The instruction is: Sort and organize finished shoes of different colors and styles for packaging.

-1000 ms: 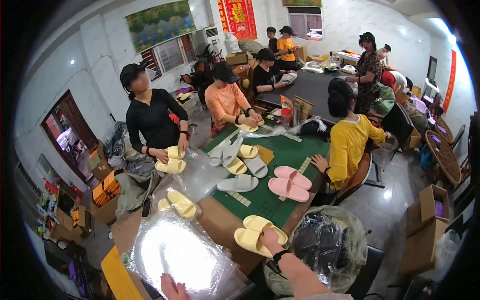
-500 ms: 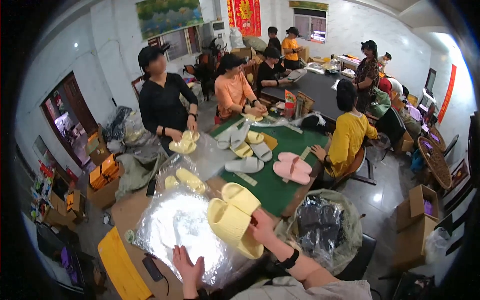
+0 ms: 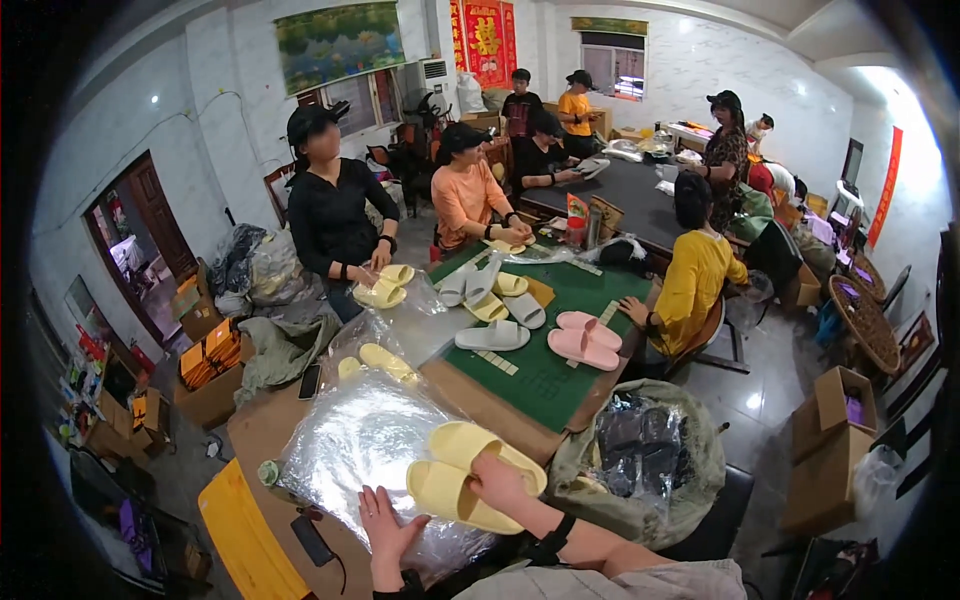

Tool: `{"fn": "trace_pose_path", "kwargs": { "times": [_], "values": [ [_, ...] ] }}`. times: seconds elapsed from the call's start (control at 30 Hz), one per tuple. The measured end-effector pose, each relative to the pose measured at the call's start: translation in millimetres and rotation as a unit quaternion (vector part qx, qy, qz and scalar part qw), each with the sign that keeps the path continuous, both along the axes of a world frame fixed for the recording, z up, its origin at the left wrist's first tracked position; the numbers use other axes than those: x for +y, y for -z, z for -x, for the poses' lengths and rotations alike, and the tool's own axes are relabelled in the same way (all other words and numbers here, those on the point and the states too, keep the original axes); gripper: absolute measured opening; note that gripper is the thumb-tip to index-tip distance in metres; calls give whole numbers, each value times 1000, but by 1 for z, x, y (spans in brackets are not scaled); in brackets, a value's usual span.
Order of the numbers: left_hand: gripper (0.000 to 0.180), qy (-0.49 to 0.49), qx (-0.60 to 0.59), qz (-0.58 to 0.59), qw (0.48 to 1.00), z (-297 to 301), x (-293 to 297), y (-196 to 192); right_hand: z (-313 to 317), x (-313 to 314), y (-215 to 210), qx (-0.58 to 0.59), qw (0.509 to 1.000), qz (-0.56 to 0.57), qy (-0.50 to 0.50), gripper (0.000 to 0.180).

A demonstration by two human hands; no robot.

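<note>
A pair of pale yellow slippers point(image 3: 441, 490) lies side by side over the near part of a pile of clear plastic bags point(image 3: 350, 430). My right hand point(image 3: 497, 482) is closed around their inner edges, the fingers partly hidden between the two. Left of the slippers, my left hand point(image 3: 388, 524) rests on the shiny plastic with fingers stretched out and holds nothing. Two more yellow slippers point(image 3: 387, 362) lie at the far end of the plastic, partly under a clear film.
On the green mat point(image 3: 530, 390) lie pink slippers point(image 3: 585, 340) and several grey ones point(image 3: 492, 335). A sack point(image 3: 705, 490) with plastic-wrapped dark items stands right of the table. Near left are a yellow sheet point(image 3: 250, 530) and a black adapter point(image 3: 314, 541). Co-workers sit and stand around the tables.
My right hand has lowered the yellow slippers toward the plastic and turned them flatter. My left hand has shifted slightly right, still spread on the plastic.
</note>
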State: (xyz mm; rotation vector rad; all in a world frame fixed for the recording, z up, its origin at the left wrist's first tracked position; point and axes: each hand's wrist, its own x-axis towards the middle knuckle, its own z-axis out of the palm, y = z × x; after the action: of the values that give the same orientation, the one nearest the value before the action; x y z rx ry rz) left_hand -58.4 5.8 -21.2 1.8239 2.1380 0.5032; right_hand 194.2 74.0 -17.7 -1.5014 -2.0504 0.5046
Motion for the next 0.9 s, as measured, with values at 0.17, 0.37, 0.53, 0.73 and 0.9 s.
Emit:
{"fn": "trace_pose_path", "kwargs": {
  "times": [0.17, 0.37, 0.53, 0.73, 0.9],
  "values": [
    [91, 22, 39, -77, 996, -7, -8, -10, -40, -9, -14, 30, 998, 4, 49, 20],
    [52, 114, -11, -148, 982, -28, -21, -14, -80, -16, -8, 147, 987, -27, 56, 24],
    [43, 120, 3, -150, 981, -40, -14, -17, -97, -34, -24, 233, 970, 4, 62, 31],
    [27, 96, -12, -180, 979, -29, -9, 0, -81, -38, -49, 256, 966, 22, 37, 27],
    [38, 83, 3, -135, 987, -38, -13, -15, -83, -38, -29, 250, 966, 55, 29, 26]
  ]
}}
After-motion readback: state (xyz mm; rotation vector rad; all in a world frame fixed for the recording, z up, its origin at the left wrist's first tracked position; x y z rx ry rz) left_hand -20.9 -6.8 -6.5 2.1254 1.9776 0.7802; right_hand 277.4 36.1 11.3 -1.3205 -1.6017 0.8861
